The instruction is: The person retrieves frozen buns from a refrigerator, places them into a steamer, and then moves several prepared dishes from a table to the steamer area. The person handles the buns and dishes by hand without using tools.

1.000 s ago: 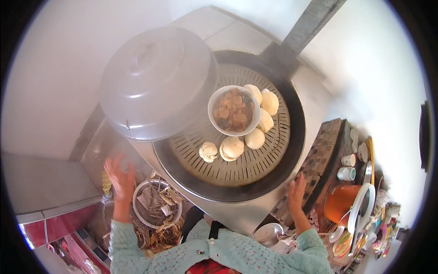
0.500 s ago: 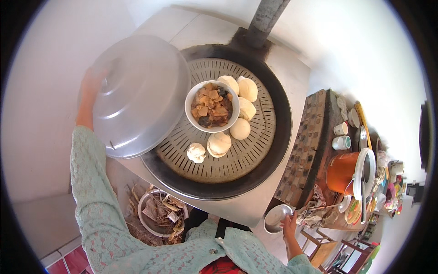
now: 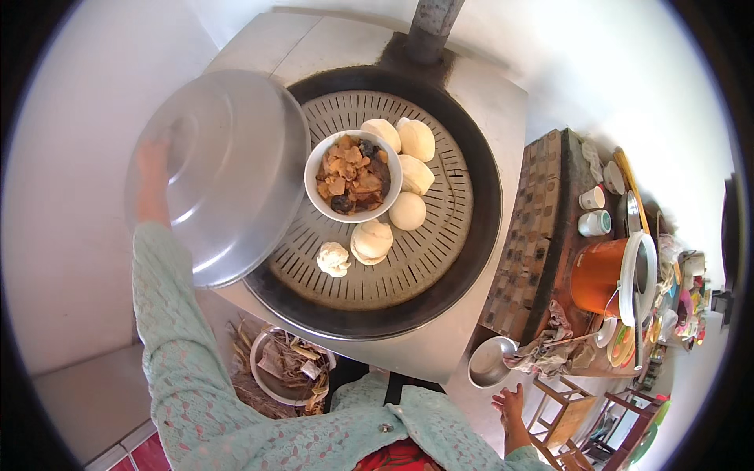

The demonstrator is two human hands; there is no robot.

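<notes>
My left hand (image 3: 154, 149) grips the handle of a large domed metal lid (image 3: 236, 157). Steam blurs the hand. The lid overlaps the left rim of a wide black wok (image 3: 488, 235), set into a metal-topped stove. On the slotted steamer plate (image 3: 393, 275) inside stands a white bowl (image 3: 309, 177) of brown cooked chunks. Several pale steamed buns (image 3: 408, 212) lie to its right and nearer me, and a small lumpy white piece (image 3: 333, 259) lies beside them. Low at the right, my right hand (image 3: 510, 404) has its fingers apart and holds nothing, just below a metal pan (image 3: 492, 363).
A grey flue pipe (image 3: 433, 31) rises behind the wok. Below the stove stands a white basin (image 3: 271, 385) of dry sticks and scraps. To the right, a tiled counter (image 3: 526, 235) bears an orange bucket (image 3: 597, 275), jars and cloths, with a wooden stool (image 3: 565, 416) nearby.
The lid has tilted and shifted slightly left and down with my left hand. My right hand has moved down, away from the metal pan, with its fingers spreading. The whole view has shifted a little.
</notes>
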